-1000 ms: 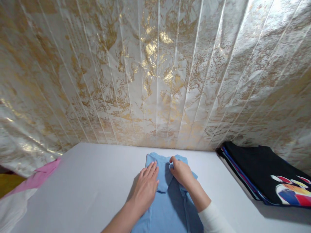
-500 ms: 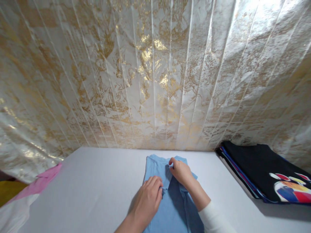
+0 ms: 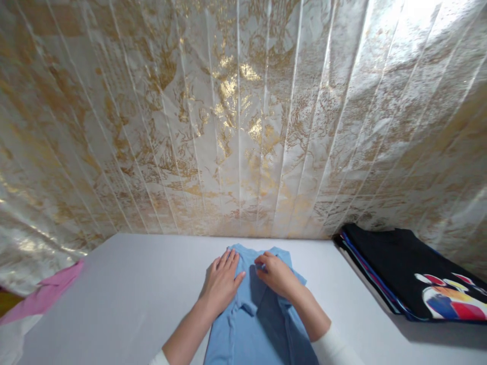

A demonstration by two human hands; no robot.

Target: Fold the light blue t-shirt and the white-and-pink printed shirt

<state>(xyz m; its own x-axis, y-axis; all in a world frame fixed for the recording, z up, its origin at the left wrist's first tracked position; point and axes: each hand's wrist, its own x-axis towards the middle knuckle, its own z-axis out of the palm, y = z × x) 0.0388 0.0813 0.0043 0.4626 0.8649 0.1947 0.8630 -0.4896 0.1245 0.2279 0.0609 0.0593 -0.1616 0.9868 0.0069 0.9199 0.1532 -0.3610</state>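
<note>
A light blue shirt (image 3: 258, 324) lies folded lengthwise on the white table (image 3: 133, 294), collar end toward the wall. My left hand (image 3: 221, 281) rests flat on the shirt's upper left part, fingers stretched out and together. My right hand (image 3: 277, 274) lies on the collar area just to the right, fingers bent and pressing down on a fold of the blue cloth. The two hands are close together, a small gap between them. A white sleeve covers my right forearm.
A stack of folded clothes (image 3: 414, 276) with a black printed shirt on top sits at the right edge. Pink and white cloth (image 3: 36, 301) hangs at the left edge. A gold-and-white curtain (image 3: 243, 116) closes off the back of the table.
My left hand slid back toward me, curling, then moved up to the collar end and spread flat again. My right hand shifted slightly left on the collar.
</note>
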